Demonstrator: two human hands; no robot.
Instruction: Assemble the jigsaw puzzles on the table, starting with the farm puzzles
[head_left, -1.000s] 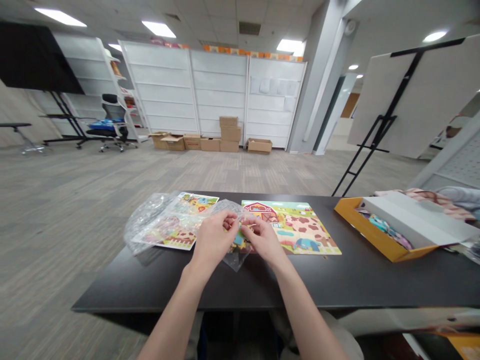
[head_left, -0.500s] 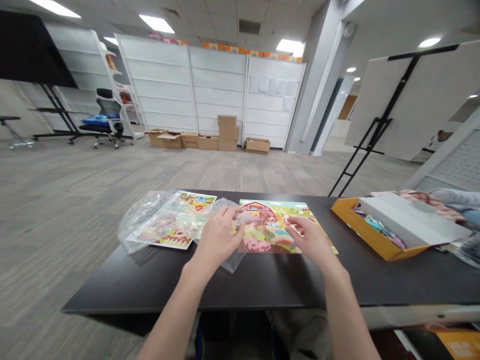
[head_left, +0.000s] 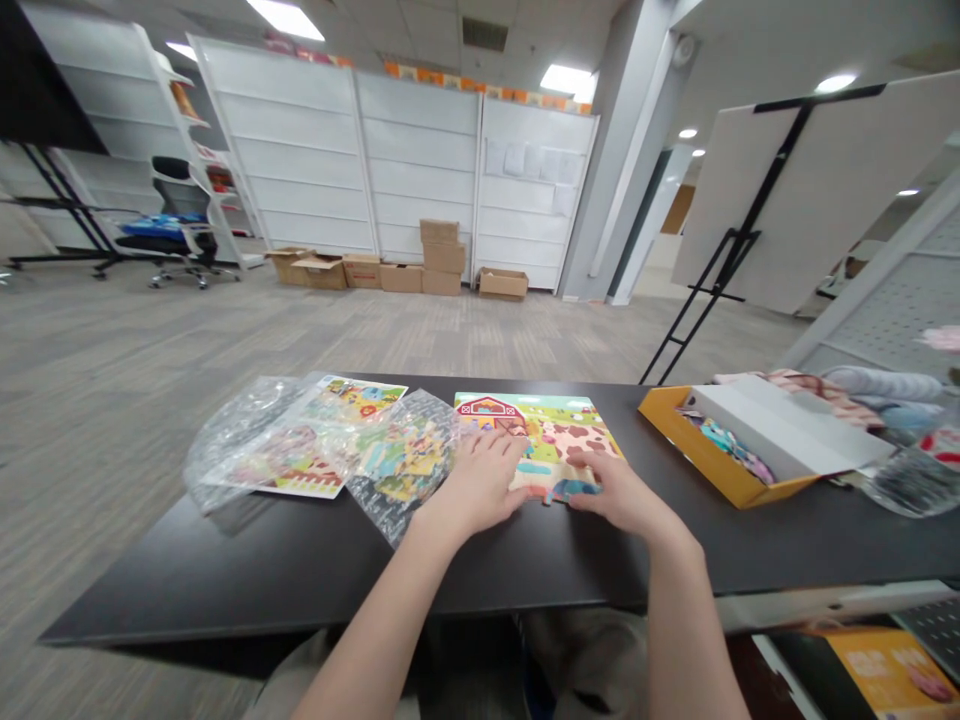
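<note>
A colourful farm jigsaw puzzle point(head_left: 577, 438) with a red barn and a spotted cow lies on the dark table. My left hand point(head_left: 486, 478) rests over its left part, fingers stretched out and palm down, hiding some of the picture. At the lower right of the puzzle is my right hand point(head_left: 611, 488), its fingers bent but apart near a blue patch; the fingertips seem to touch the surface. The puzzle's bottom edge looks uneven between the hands. Beside my left hand, a clear plastic bag point(head_left: 405, 455) holds several loose puzzle pieces.
Further left, crinkled clear wrapping point(head_left: 240, 440) partly covers a printed farm picture sheet point(head_left: 319, 480). A yellow open box point(head_left: 697, 455) with a white flap stands on the right, colourful items inside. Behind it lie folded cloths point(head_left: 862, 385). The black table point(head_left: 300, 560) ends just before my lap.
My left hand has left the plastic bag and moved right onto the puzzle. The bag of pieces is now uncovered beside it. My right hand has lowered towards the puzzle's bottom edge.
</note>
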